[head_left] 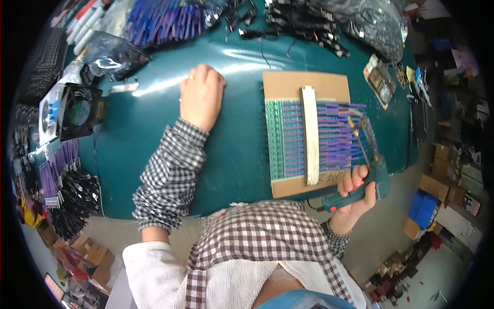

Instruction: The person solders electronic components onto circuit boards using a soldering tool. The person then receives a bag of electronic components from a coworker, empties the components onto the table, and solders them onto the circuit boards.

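Observation:
My right hand [358,194] grips a teal soldering gun [380,177] by its handle. The gun's metal tip and curved feed tube reach over the right ends of a row of purple heat-shrink tubed leads [337,135]. These leads run from a strip of small green circuit boards [276,139] on a cardboard sheet [306,85]. A long whitish bar [311,136] lies across them from far to near. To the left, my left hand [201,100] rests on the green table with its fingers curled in; whatever they hold, if anything, is hidden.
A small fan [80,113] stands at the table's left. Purple tubed pieces [164,23], black cables [309,23] and a clear plastic bag [373,28] line the far edge. A clear packet [380,81] lies beyond the cardboard's right side. Purple leads with black cables [77,190] hang at the left edge.

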`<state>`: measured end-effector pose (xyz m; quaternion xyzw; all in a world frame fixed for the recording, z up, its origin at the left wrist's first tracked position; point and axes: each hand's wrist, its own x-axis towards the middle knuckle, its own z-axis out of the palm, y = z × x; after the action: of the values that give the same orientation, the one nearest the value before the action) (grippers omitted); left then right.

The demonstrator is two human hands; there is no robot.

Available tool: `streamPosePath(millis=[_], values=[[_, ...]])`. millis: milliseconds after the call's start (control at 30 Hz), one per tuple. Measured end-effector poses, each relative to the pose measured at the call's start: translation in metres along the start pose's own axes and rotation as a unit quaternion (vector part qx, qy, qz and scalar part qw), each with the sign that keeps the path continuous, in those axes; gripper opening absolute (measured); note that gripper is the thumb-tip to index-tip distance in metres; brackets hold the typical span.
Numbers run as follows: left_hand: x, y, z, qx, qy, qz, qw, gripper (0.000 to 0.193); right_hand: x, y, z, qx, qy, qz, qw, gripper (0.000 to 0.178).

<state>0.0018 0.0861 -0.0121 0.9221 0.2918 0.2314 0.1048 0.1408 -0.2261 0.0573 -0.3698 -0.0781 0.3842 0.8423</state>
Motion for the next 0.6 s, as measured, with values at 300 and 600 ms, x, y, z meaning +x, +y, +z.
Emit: streamPosePath(millis=[300,600], values=[[-0.011,0.025,-0.03,-0.284,0.066,-0.116,0.949,0.008,-0.005,0.004,-0.002,-0.003,0.007,0.022,1.0,0.033],[-0.067,0.114,-0.074,-0.455,0.02,-0.014,0.89,0.035,-0.006,0.026,0.042,-0.124,-0.035,0.036,0.991,0.029]])
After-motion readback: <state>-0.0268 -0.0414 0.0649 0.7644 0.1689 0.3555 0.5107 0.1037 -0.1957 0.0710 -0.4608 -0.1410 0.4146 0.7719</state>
